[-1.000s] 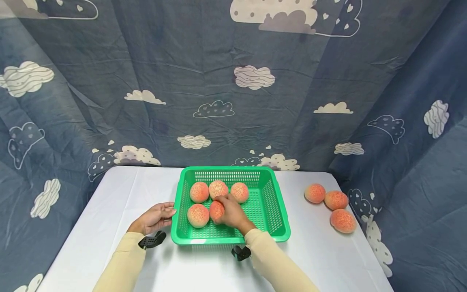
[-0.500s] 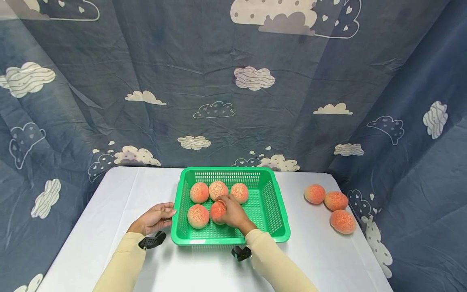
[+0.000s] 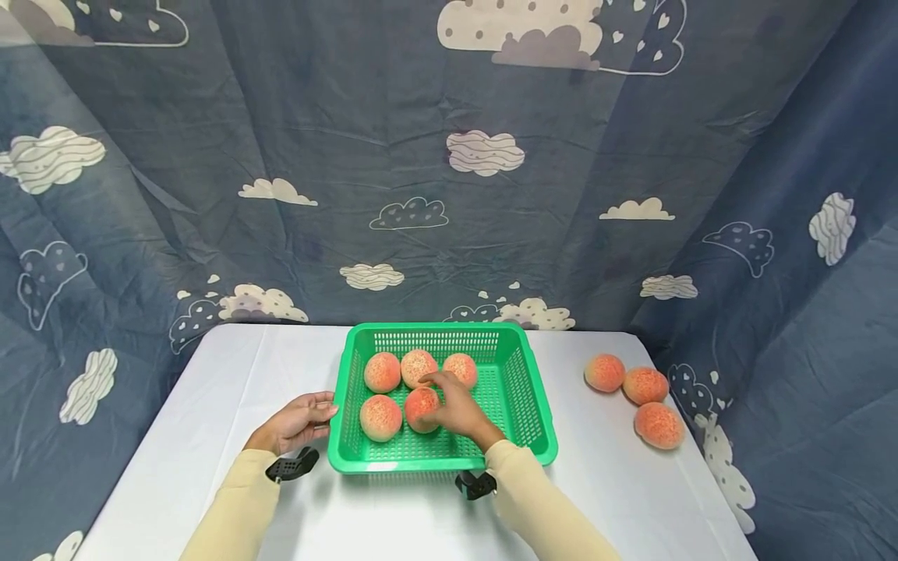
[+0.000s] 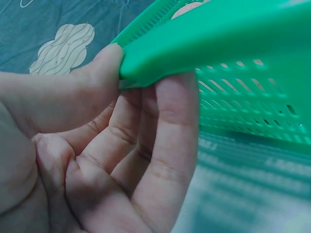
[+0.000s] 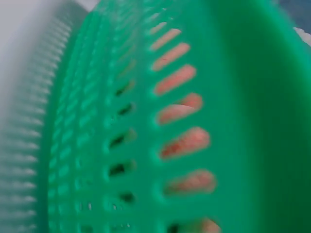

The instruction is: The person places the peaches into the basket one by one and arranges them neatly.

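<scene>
Peach (image 3: pixel 421 411) in the green basket (image 3: pixel 382 467): move the right hand (image 3: pixel 456 407), its grip unclear, without nudging neighbouring peaches (image 3: pixel 381 418); the left hand (image 3: pixel 298 421) pinches the left rim (image 3: pixel 337 439).

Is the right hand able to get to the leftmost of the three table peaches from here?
Likely yes, though not straight across: the right hand is in the basket, whose right wall stands between. Once lifted over that, nothing visible seems to block it from the leftmost table peach.
</scene>
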Motion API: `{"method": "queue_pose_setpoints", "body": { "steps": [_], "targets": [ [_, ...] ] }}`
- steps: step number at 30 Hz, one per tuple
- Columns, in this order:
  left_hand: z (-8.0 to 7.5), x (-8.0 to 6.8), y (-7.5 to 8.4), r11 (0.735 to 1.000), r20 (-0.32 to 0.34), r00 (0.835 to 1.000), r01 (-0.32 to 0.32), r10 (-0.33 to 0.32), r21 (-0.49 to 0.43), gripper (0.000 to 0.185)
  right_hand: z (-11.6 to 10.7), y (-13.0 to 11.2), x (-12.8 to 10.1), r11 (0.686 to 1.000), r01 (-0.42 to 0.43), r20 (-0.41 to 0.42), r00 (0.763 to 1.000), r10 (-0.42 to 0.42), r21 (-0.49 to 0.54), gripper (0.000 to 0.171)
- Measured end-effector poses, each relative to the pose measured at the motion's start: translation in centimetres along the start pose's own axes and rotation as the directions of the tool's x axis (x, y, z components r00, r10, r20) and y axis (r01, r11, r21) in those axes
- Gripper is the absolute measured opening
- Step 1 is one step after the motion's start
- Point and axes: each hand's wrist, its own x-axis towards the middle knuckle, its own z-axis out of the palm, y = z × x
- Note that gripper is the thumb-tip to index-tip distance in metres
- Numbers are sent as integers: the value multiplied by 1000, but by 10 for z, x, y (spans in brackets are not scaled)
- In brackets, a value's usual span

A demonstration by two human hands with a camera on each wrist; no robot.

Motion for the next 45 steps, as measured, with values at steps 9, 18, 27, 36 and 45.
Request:
{"method": "queue_pose_setpoints", "body": {
  "steps": [9, 18, 27, 36, 45],
  "targets": [
    [2, -1, 0, 1000, -7, 1000, -2, 2, 16, 34, -31, 3, -13, 987, -46, 27, 999, 42, 155, 59],
    [4, -1, 0, 1000, -25, 1000, 13, -12, 28, 39, -68, 18, -27, 967, -96, 2, 995, 98, 237, 55],
    [1, 1, -1, 999, -15, 1000, 4, -4, 32, 40, -101, 38, -43, 961, -117, -84, 986, 142, 251, 52],
    [2, 1, -1, 1000, -12, 1000, 2, -1, 25, 33, -130, 62, -64, 949, -109, -156, 975, 161, 295, 54],
    [1, 1, -1, 999, -21, 1000, 4, -3, 34, 35, -164, 71, -83, 962, -158, -213, 955, 206, 222, 52]
  ]
}}
